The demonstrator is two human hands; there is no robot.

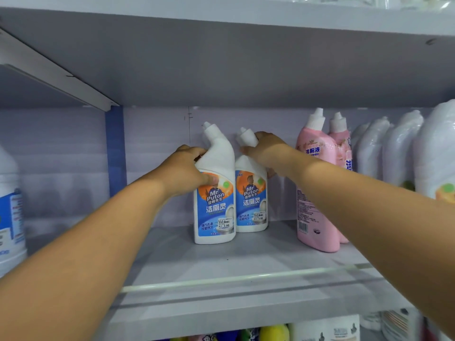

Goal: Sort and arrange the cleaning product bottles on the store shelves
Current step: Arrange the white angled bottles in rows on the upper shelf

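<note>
Nearest the camera runs the pale grey shelf board with its clear plastic front rail (246, 279), and both bare forearms reach over it into the bay. Under that board, the tops of yellow and blue containers (273, 332) peek out. At the far left edge stands a large white jug with a blue label (9, 205). Further in, the left hand (184, 171) grips the shoulder of the nearer white angled-neck toilet-cleaner bottle with a blue and orange "Mr Puton" label (214, 205), thumb across the top of the label, fingers curled behind the neck. That bottle stands upright on the shelf, touching a second matching white bottle (251, 200) just behind and to its right. The right hand (266, 151) is wrapped round this second bottle's bent neck below the cap. To the right stand two pink toilet-cleaner bottles with white caps (317, 193), one behind the other, and beyond them a row of white bottles in clear shrink-wrap (398, 148)
</note>
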